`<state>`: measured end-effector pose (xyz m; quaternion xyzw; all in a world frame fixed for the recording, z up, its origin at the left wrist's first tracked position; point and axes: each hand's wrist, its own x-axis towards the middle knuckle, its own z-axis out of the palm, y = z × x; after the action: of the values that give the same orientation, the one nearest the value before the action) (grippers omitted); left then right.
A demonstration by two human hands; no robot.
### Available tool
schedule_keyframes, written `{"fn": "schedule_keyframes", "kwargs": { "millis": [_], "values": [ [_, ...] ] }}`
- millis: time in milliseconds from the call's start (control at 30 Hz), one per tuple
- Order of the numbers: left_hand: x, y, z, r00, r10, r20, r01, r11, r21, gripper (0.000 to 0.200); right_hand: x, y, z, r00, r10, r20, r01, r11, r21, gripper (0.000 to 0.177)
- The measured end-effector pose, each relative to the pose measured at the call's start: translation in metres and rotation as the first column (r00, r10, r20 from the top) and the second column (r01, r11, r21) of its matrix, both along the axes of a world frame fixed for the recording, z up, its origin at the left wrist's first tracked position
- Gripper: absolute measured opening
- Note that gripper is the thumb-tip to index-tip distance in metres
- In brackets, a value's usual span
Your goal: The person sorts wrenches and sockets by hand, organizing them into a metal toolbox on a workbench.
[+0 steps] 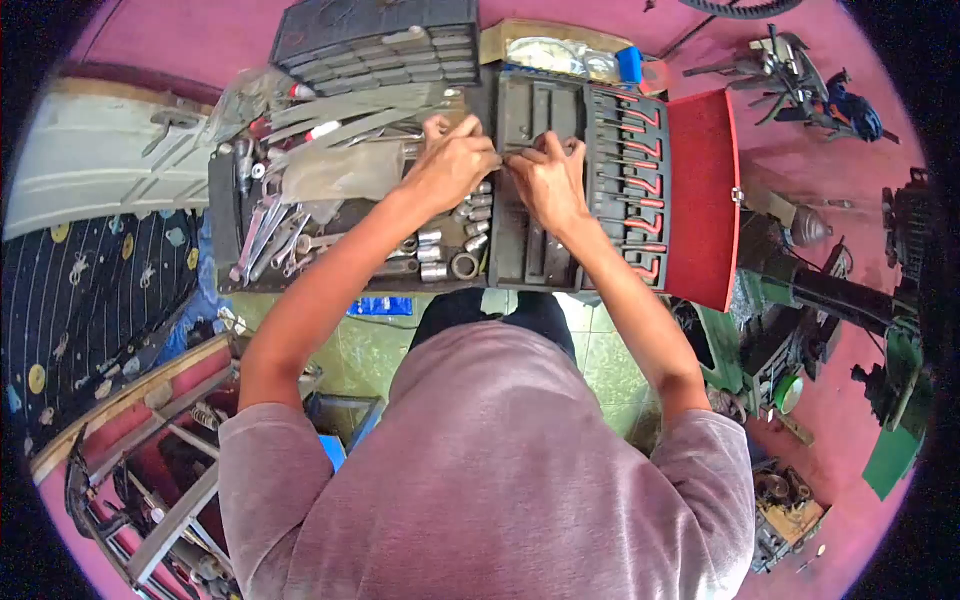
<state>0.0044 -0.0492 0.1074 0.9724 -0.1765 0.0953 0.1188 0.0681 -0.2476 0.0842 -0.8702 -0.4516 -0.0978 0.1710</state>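
Note:
My left hand is over the tool tray, near the left rim of a black plastic case, its fingers curled with the tips pressed together. My right hand rests over the case's upper part, thumb and fingers pinched close to the left fingertips. Anything between the fingers is too small or hidden to name. Below my left hand lie several chrome sockets and a ring-shaped part. Right of my right hand, red-handled tools sit in a row in a black holder.
A red lid stands open at the right. Wrenches, flat metal strips and a cloudy plastic pouch lie at the left. Behind are a grey drawer cabinet and a cardboard box. Machinery stands at the right.

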Motion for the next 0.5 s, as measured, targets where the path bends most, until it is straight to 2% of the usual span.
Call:
{"fn": "schedule_keyframes", "kwargs": {
  "millis": [33, 67, 100, 167, 233, 300, 333, 400, 433, 500],
  "values": [
    [-0.017, 0.003, 0.001, 0.998, 0.018, -0.052, -0.018, 1.0, 0.005, 0.012, -0.013, 0.004, 0.0, 0.999, 0.03, -0.041, -0.031, 0.999, -0.033, 0.018],
    [-0.033, 0.008, -0.005, 0.999, 0.023, -0.024, -0.024, 0.999, -0.037, 0.011, -0.024, 0.006, 0.0, 0.991, 0.066, -0.115, -0.072, 0.996, -0.045, 0.017],
    [-0.048, 0.011, -0.008, 0.999, 0.038, -0.029, -0.039, 0.999, -0.038, 0.011, -0.034, 0.009, -0.011, 0.989, 0.108, -0.101, -0.111, 0.994, -0.023, 0.015],
    [-0.08, 0.015, -0.014, 0.991, 0.064, -0.12, -0.074, 0.994, -0.08, 0.009, -0.057, 0.014, -0.008, 0.969, 0.147, -0.2, -0.177, 0.974, -0.142, 0.013],
    [-0.11, 0.017, -0.023, 0.986, 0.078, -0.149, -0.089, 0.994, -0.069, 0.01, -0.074, 0.018, -0.018, 0.942, 0.258, -0.213, -0.274, 0.961, -0.046, 0.015],
    [-0.137, 0.017, -0.029, 0.982, 0.137, -0.133, -0.153, 0.98, -0.123, 0.012, -0.088, 0.019, -0.025, 0.901, 0.299, -0.315, -0.347, 0.932, -0.108, 0.019],
    [-0.15, 0.019, -0.034, 0.969, 0.165, -0.183, -0.188, 0.976, -0.114, 0.012, -0.095, 0.018, -0.029, 0.898, 0.299, -0.324, -0.349, 0.931, -0.109, 0.019],
    [-0.174, 0.019, -0.044, 0.948, 0.216, -0.235, -0.252, 0.958, -0.139, 0.011, -0.107, 0.016, -0.039, 0.858, 0.371, -0.355, -0.399, 0.917, -0.007, 0.022],
    [-0.183, 0.018, -0.048, 0.924, 0.262, -0.278, -0.314, 0.936, -0.159, 0.012, -0.114, 0.015, -0.042, 0.857, 0.368, -0.36, -0.398, 0.917, -0.009, 0.022],
    [-0.197, 0.014, -0.055, 0.921, 0.278, -0.273, -0.33, 0.93, -0.164, 0.012, -0.128, 0.012, -0.047, 0.855, 0.373, -0.361, -0.416, 0.908, -0.047, 0.025]
  ]
}}
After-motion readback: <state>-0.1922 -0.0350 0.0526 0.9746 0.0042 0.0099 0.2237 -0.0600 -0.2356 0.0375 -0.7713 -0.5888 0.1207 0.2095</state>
